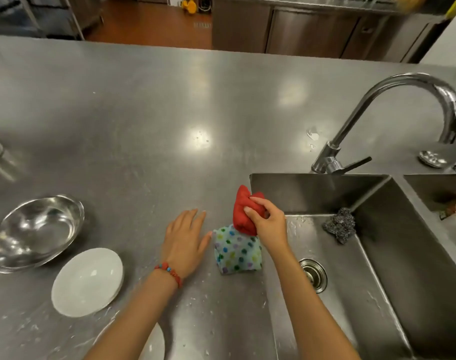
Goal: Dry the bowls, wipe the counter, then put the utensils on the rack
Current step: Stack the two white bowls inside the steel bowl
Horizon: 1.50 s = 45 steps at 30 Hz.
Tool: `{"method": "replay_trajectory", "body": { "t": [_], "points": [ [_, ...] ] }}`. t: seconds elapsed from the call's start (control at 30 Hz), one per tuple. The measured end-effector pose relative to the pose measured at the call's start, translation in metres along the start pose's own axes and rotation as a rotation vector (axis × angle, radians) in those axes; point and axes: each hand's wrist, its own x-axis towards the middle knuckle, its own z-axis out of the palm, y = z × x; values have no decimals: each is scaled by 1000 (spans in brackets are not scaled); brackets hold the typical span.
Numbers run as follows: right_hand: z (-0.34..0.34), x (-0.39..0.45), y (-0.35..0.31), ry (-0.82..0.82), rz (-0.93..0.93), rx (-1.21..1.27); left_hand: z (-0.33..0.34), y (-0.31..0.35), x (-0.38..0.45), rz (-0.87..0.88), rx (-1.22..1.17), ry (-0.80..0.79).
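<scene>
My right hand point(267, 224) grips a bunched red cloth point(243, 206) just above the counter beside the sink's left rim. Under it lies a folded polka-dot cloth point(236, 252) on the steel counter point(143, 126). My left hand point(186, 236) rests flat on the counter with straight fingers, just left of the dotted cloth. At the left sit a steel bowl point(35, 229) and a white bowl point(87, 280). Another white dish point(154, 345) shows partly under my left forearm. Water drops speckle the counter near the front.
A steel sink point(364, 281) with a drain fills the right side, a wire scourer point(338, 227) in its back corner. A curved faucet point(393, 110) rises behind it. A second basin point(440, 193) lies further right. Steel cabinets stand across the aisle.
</scene>
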Motion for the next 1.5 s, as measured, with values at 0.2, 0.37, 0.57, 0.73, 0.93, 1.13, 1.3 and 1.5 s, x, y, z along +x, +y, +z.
{"method": "replay_trajectory", "body": {
  "t": [0.2,0.37,0.57,0.73,0.93,1.13,1.3,1.5],
  "points": [
    [24,81,22,-104,46,-49,22,2,30,-69,50,-23],
    [32,96,42,-155,11,-256,32,-5,32,-105,66,-38],
    [30,97,45,-184,-34,-537,35,-5,24,-127,62,-61],
    [17,78,29,-157,-149,-670,20,-4,13,-115,46,-19],
    [12,-5,-1,-155,-193,-481,-12,-19,-21,-115,19,45],
    [44,-104,-4,-204,-91,-354,-43,-55,-71,-112,-36,158],
    [75,-178,7,-191,9,-346,-57,-104,-116,-151,-154,168],
    [106,-242,14,-108,123,-322,-67,-159,-159,-158,-159,207]
  ]
}}
